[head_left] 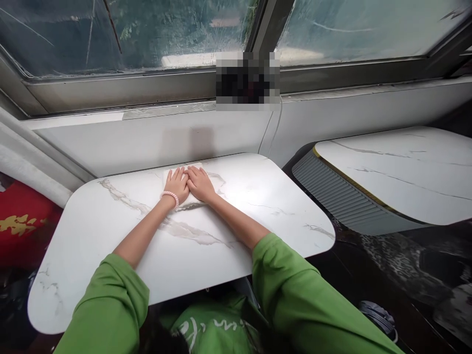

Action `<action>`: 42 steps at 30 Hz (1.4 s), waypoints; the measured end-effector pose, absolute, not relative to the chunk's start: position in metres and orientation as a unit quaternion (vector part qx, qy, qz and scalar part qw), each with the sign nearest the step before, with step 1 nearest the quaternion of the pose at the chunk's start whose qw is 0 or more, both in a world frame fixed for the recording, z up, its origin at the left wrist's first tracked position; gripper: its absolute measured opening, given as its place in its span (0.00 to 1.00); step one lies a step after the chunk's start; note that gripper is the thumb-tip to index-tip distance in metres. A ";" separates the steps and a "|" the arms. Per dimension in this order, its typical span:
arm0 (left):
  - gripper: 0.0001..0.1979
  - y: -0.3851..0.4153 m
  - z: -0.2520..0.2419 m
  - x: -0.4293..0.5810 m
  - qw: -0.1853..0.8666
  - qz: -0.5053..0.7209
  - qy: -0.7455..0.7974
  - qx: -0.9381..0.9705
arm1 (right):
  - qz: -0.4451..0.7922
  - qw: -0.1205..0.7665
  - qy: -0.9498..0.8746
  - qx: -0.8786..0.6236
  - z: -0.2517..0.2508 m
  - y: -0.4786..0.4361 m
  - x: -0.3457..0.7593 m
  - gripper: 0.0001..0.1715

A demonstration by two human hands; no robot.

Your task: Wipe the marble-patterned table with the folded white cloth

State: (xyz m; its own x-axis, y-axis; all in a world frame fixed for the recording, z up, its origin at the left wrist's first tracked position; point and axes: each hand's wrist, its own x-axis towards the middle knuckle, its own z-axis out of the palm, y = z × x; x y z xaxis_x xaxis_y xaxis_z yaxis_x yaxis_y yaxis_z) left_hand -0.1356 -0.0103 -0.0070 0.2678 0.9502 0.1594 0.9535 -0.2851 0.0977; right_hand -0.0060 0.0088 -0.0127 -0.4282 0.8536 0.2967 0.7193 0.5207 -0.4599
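A white cloth (191,200) lies folded on a white marble-patterned table (110,231), towards its far edge. My left hand (177,186) presses flat on the cloth with its fingers stretched out; a pink coiled band (171,196) circles that wrist. Beside it, my right hand (200,183) also rests flat on the cloth, fingers extended. The two hands touch at the thumbs and index fingers. Part of the cloth is hidden under them.
A wall with a window ledge (147,110) runs behind the table. Thin white cables (275,128) hang down it. To the right stands a second marble-patterned table (405,177) with a ribbed side. Red fabric with gold marks (25,226) is at the left.
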 end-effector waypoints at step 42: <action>0.25 -0.004 -0.014 -0.223 -0.033 -0.127 -0.598 -0.791 | 0.114 0.240 -0.871 -0.414 -0.026 0.025 -0.093 0.22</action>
State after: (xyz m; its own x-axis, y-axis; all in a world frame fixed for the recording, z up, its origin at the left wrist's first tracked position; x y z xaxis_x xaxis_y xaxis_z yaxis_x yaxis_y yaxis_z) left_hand -0.2235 -0.0036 -0.0139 0.2520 0.9541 0.1617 0.9376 -0.2821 0.2032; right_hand -0.0930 0.0252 -0.0256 -0.5419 0.7755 0.3240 0.6657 0.6314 -0.3977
